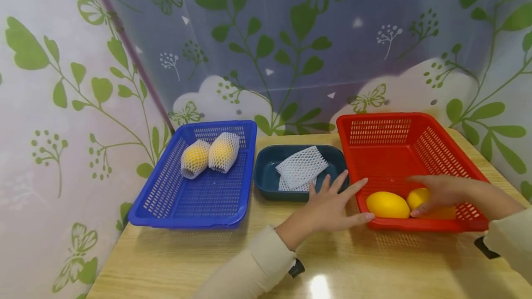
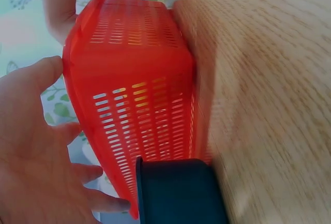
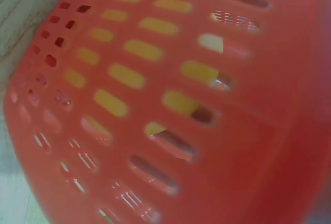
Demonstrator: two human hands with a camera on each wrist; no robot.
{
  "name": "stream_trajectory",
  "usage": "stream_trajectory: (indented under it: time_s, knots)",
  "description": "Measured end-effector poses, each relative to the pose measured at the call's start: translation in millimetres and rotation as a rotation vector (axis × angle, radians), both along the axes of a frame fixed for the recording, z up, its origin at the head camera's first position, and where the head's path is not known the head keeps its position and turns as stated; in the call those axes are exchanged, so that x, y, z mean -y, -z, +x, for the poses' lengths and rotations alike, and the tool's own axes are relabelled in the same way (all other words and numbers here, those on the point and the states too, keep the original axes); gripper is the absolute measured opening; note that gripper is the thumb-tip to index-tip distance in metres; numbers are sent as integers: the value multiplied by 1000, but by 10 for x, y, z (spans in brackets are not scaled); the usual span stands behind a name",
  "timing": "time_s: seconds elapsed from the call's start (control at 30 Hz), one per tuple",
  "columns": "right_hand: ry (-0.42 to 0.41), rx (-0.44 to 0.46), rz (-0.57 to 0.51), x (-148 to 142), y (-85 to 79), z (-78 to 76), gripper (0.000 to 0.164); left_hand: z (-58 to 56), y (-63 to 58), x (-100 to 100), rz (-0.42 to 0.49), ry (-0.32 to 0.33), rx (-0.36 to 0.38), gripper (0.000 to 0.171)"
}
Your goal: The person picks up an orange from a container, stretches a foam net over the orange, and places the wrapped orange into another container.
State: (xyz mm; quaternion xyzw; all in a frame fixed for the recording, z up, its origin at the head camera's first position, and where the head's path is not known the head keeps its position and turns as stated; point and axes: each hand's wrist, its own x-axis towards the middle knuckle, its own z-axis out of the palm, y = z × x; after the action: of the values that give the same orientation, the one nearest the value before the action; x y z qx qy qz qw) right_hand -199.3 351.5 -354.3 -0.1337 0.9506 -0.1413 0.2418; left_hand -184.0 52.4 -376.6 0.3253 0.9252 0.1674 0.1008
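Inside the red basket (image 1: pixel 376 167), a smooth yellow oval fruit (image 1: pixel 388 205) lies by the near left corner. My right hand (image 1: pixel 450 190) is over a second yellow fruit (image 1: pixel 417 196) beside it, index finger stretched out above and thumb low in front; more yellow shows under the palm. In the right wrist view, the basket wall (image 3: pixel 248 131) fills the picture, with yellow visible through its slots. My left hand (image 1: pixel 328 209) has its fingers spread at the basket's left side. The left wrist view shows its thumb (image 2: pixel 47 71) right at the red rim.
A dark teal tray (image 1: pixel 266 193) with white foam net sleeves (image 1: pixel 301 167) stands between the baskets. To the left, a blue basket (image 1: pixel 199 206) contains two yellow fruits in foam nets (image 1: pixel 195 158). A patterned curtain (image 1: pixel 257 59) hangs behind the wooden table (image 1: pixel 174 262).
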Motion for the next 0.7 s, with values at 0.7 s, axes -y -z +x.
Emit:
stream_trajectory:
  time_s: [0.7]
  knots:
    - [-23,26,58,-95,16,6,73,-2,29,-9,14,39,2,76]
